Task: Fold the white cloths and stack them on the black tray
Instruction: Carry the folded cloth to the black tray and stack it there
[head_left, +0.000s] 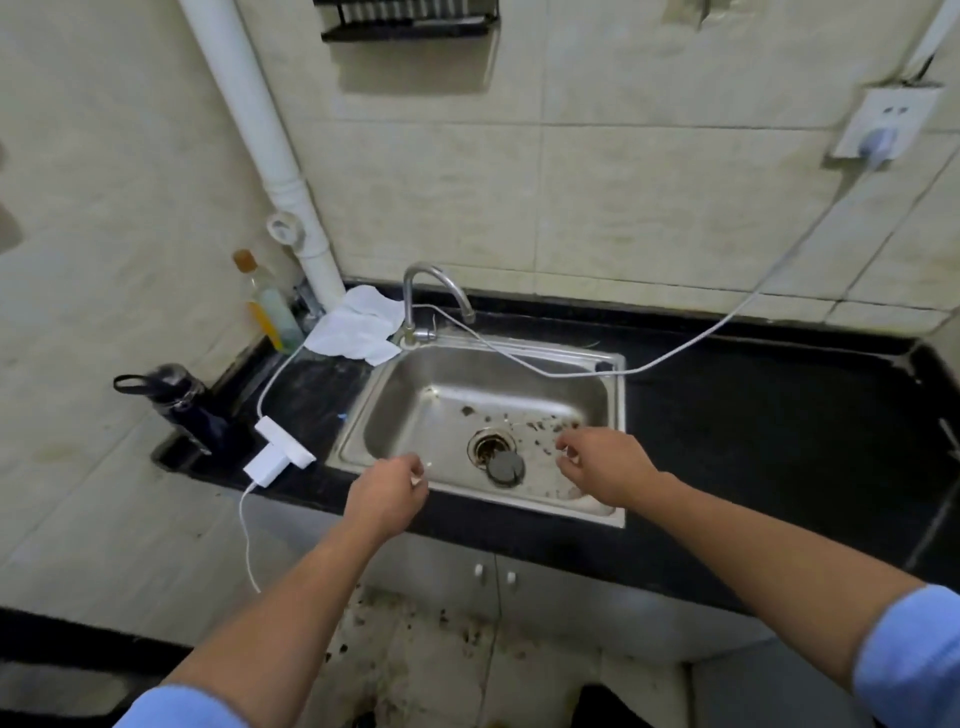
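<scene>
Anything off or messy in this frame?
A plugged-in white cable is strung across the sink past the tap. Its floor is littered with dark flecks, and the stopper lies half off the drain. The white cloth sits crumpled behind the sink; no black tray in view.

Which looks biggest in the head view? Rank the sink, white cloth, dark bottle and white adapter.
1. sink, by far.
2. white cloth and dark bottle: about alike, and the crumpled cloth lies farther off, so no ranking between them.
3. white adapter, smallest.
</scene>
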